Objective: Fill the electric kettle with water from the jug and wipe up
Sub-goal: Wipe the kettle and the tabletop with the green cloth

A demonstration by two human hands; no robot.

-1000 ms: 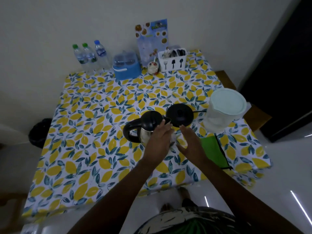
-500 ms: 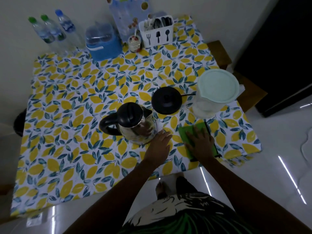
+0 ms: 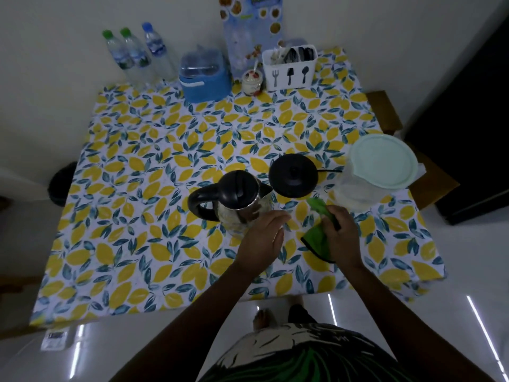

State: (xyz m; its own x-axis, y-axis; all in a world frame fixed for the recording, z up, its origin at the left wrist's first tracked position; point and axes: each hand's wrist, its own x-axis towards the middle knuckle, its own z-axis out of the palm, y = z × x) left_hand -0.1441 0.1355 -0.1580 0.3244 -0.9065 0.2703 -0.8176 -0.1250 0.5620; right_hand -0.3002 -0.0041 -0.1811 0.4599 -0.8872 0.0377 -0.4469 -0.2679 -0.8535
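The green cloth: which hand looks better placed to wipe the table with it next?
Probably the right hand: it already grips the green cloth beside the jug. The left hand rests open against the kettle.

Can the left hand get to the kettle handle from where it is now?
Probably yes, but not straight. The left hand sits by the kettle on its near right side, while the handle sticks out on the far left. It would have to go around the body; nothing else blocks that side.
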